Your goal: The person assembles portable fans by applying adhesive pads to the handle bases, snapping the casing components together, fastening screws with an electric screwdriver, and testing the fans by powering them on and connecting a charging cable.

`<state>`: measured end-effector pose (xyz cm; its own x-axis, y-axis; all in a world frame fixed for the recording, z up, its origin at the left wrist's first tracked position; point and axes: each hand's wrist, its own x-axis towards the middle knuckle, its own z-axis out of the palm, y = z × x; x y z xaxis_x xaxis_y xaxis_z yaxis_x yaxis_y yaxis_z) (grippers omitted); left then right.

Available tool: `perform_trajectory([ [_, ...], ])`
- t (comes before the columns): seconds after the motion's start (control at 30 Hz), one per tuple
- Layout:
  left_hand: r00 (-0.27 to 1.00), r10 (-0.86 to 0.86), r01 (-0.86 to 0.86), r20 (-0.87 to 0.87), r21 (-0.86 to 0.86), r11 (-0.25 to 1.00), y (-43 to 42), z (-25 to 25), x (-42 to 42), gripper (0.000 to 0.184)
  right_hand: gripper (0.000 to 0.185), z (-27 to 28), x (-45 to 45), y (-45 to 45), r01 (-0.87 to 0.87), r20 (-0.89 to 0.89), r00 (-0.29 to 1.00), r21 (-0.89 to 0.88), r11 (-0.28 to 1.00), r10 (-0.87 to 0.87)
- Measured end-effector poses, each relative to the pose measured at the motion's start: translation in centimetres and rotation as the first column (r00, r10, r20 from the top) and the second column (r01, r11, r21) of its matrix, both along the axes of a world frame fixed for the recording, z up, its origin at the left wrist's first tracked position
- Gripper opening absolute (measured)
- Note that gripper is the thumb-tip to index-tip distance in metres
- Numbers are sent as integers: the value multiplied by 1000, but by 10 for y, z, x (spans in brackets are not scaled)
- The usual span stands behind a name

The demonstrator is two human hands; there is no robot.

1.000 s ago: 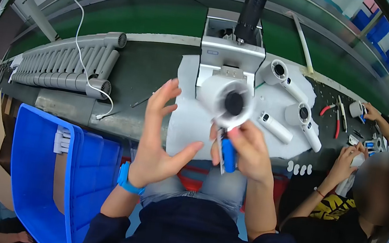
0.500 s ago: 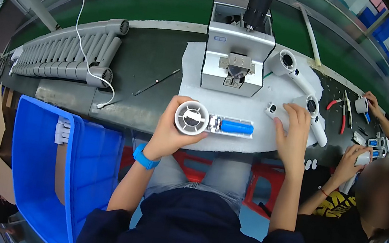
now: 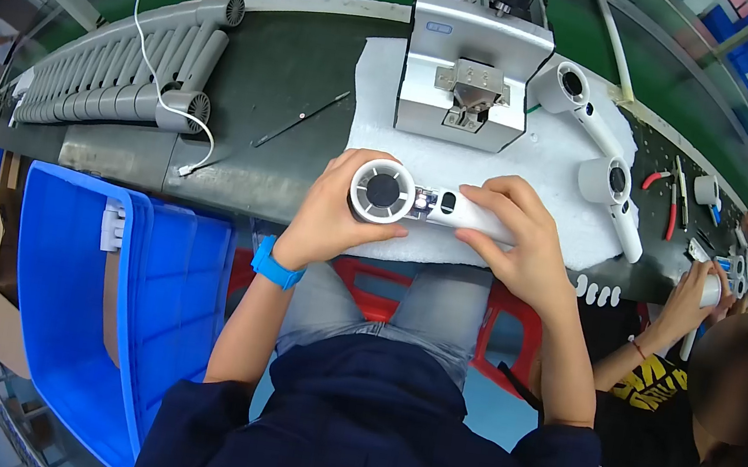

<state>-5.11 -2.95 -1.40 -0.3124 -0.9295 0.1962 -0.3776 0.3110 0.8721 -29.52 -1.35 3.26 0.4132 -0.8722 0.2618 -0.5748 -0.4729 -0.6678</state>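
Observation:
My left hand (image 3: 324,212) is wrapped round the ringed head of a white hair-dryer-shaped device (image 3: 383,190), which has spokes and a dark round centre. From this head the handle points to the right. A white handle cover (image 3: 473,216) lies along that handle, with a small dark oval opening near the head. My right hand (image 3: 527,242) grips this cover between thumb and fingers. The blue battery inside the handle is hidden under it. Both hands are over the front of the white cloth (image 3: 372,127).
A metal press-like machine (image 3: 466,83) stands behind the hands. Two white devices (image 3: 605,179) lie at the right, near red-handled pliers (image 3: 672,206). Grey units (image 3: 117,79) and a thin rod (image 3: 304,117) are at the left. A blue crate (image 3: 172,319) stands below. A co-worker's hand (image 3: 689,295) works at far right.
My right hand has picked up the handle cover from the cloth and brought it left over the handle, hiding the blue battery. My left hand still holds the device head.

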Motion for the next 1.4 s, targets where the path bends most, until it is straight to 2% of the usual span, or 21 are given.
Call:
perform_trajectory([
  [0.03, 1000, 3, -3, 2, 4, 1000, 0, -1, 0, 54, 40, -2, 2, -3, -18, -38, 999, -41, 999, 17],
  [0.23, 999, 3, 1, -51, 88, 996, 0, -4, 0, 59, 40, -5, 8, -9, -89, -63, 994, -20, 996, 88],
  [0.37, 998, -15, 19, -64, 69, 997, 0, -4, 1, 56, 41, -11, 6, -13, -49, -13, 999, -76, 996, 48],
  [0.43, 997, -34, 38, -71, 56, 998, 0, -2, 2, 54, 43, -12, 3, -12, 96, 151, 983, 85, 992, -108],
  [0.5, 989, -141, 137, -52, -70, 988, -2, 3, 5, 53, 44, -5, 2, -10, 105, 187, 974, 142, 984, -131],
  [0.53, 989, -141, 137, -51, -68, 988, -3, 3, 7, 53, 43, -2, 2, -8, 60, 165, 983, 142, 988, -83],
  [0.6, 961, -228, 227, -154, -24, 974, -7, 4, 12, 53, 42, 1, 4, -6, 10, 144, 989, 144, 990, -31],
  [0.67, 942, -258, 267, -212, 13, 964, -9, 12, 12, 52, 42, 1, 8, -7, -148, -82, 986, -67, 987, 143],
  [0.7, 920, -283, 306, -269, 45, 951, -9, 15, 14, 51, 42, 0, 13, -8, -160, -78, 985, -70, 985, 155],
  [0.77, 915, -289, 315, -282, 49, 948, -10, 16, 14, 50, 43, -5, 18, -9, -132, 82, 989, 127, 983, 122],
  [0.8, 908, -297, 325, -295, 53, 944, -11, 16, 14, 50, 43, -7, 19, -9, -142, 86, 987, 120, 983, 132],
  [0.87, 909, -282, 311, -307, 47, 949, -11, 13, 14, 49, 44, -9, 18, -9, -130, 223, 971, 179, 975, 88],
  [0.97, 922, -289, 308, -257, 36, 951, -9, 13, 16, 47, 40, -14, 15, -8, -167, 230, 965, 155, 974, 128],
  [1.03, 883, -287, 326, -370, 45, 944, -7, 4, 13, 45, 41, -18, 17, -4, -139, 240, 966, 162, 977, 97],
  [1.13, 888, -286, 316, -361, 25, 948, -4, 1, 13, 45, 34, -21, 26, 2, -109, 280, 959, 206, 972, 48],
  [1.17, 891, -287, 308, -353, 5, 951, -4, -1, 12, 45, 31, -28, 25, 1, -126, 293, 953, 136, 983, 82],
  [1.23, 888, -302, 314, -346, -23, 949, -4, 1, 13, 45, 29, -34, 27, 1, -104, 345, 937, 112, 988, 59],
  [1.4, 908, -254, 260, -334, -29, 965, -3, -1, 9, 47, 29, -30, 26, -2, -110, 336, 941, 176, 978, 45],
])
